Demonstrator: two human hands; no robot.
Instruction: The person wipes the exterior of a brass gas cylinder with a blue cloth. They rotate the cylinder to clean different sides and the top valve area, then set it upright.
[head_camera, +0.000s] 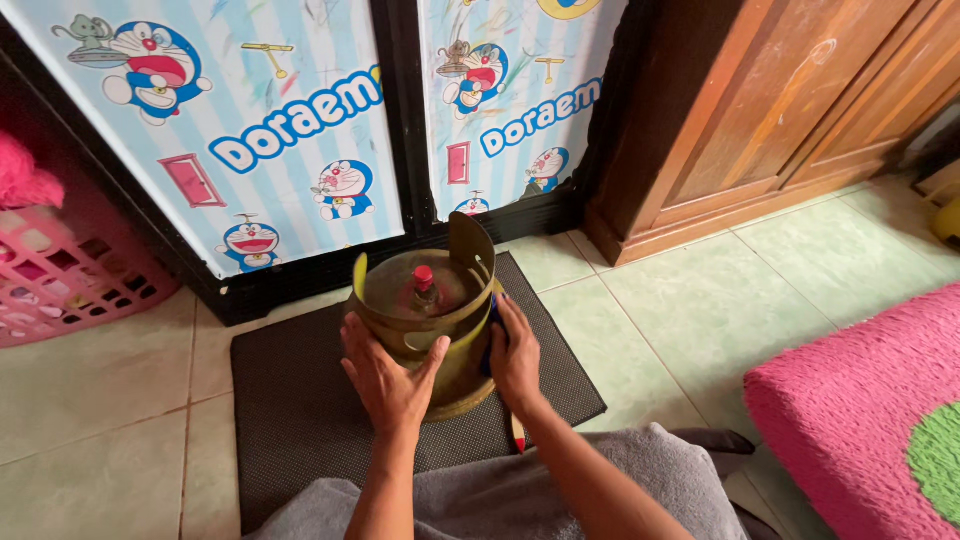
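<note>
A small olive-green gas cylinder (440, 350) with a red cap on its valve (424, 277) stands on a dark mat (300, 410) on the tiled floor. My left hand (385, 380) lies flat on its near left side, fingers spread against the collar. On the cylinder's right side my right hand (517, 355) presses a blue cloth (490, 335), mostly hidden under the palm. A grey cloth (520, 495) covers my lap below both forearms.
A cabinet with blue cartoon-patterned doors (290, 130) stands behind the cylinder. A pink plastic basket (70, 275) is at the left, a wooden wardrobe (760, 110) at the back right, and a pink fuzzy rug (860, 410) at the right.
</note>
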